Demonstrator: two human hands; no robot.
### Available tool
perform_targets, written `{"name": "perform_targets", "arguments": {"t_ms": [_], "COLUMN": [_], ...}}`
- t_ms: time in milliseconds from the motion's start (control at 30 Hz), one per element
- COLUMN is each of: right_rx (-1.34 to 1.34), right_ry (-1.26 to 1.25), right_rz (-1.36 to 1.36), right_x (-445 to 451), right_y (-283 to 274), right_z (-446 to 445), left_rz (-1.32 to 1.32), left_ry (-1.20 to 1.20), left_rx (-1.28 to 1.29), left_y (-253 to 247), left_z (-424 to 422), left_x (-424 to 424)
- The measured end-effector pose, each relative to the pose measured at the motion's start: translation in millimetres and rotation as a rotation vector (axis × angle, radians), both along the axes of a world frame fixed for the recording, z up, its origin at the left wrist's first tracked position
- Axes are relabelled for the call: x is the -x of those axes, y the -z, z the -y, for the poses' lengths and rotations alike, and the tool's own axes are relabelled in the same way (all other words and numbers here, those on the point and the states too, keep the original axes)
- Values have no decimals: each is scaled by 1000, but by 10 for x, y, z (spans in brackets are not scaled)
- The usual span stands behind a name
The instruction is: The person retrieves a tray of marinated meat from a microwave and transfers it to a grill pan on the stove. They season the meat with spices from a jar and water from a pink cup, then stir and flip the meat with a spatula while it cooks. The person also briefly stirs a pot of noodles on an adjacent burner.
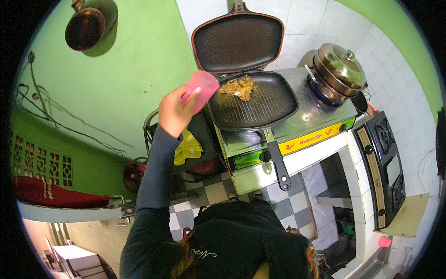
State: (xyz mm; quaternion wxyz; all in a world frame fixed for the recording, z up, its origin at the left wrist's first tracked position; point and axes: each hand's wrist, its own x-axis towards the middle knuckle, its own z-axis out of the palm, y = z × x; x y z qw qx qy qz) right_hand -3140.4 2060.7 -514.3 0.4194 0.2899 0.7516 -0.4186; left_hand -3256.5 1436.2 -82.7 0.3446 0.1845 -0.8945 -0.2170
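My left hand (pixel 177 108) grips a pink plastic cup (pixel 202 90) by its handle, tilted beside the left rim of an open double-sided grill pan (pixel 254 115). What the cup contains cannot be seen. A browned, seasoned piece of food (pixel 240 87) lies near the back of the ridged lower pan, with yellowish bits around it. The pan's upper half (pixel 238 42) stands raised against the wall, and its black handle (pixel 278 167) points towards me. Of my right hand (pixel 292 230), only some fingers show low beside my body; what they hold, if anything, cannot be told.
The pan rests on a two-burner gas stove (pixel 313 136). A lidded steel pot (pixel 336 75) occupies the right burner. A yellow cloth (pixel 188 148) lies on a dark chair or stool at the left. Another black stove (pixel 381 174) is at the far right. A pan (pixel 84 29) hangs on the green wall.
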Motion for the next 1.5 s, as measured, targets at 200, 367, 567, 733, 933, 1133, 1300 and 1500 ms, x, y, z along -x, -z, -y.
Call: {"name": "perform_targets", "arguments": {"t_ms": [200, 367, 567, 733, 933, 1133, 1300, 1500], "right_rx": [155, 128, 88, 64, -40, -93, 115, -40], "right_ry": [197, 81, 89, 8, -359, -538, -591, -965], "right_rz": [-61, -23, 26, 128, 100, -989, -1143, -1581], "right_x": [131, 6, -245, -234, 314, 1166, 1631, 1958], "right_y": [247, 347, 400, 249, -172, -2054, -2385, -2049], "right_z": [251, 114, -152, -257, 120, 1823, 2788, 2992], "left_rz": [402, 598, 529, 470, 101, -183, -89, -196], "left_ry": [175, 183, 184, 174, 266, -3, -229, -259], "left_rx": [129, 243, 135, -3, -325, -645, -572, -735], "left_y": [-221, -40, 39, 14, 130, 386, 1725, 2972], "left_z": [-316, -390, -347, -243, 39, 225, 546, 454], "left_x": [838, 1384, 1454, 1299, 771, -413, -743, -339]}}
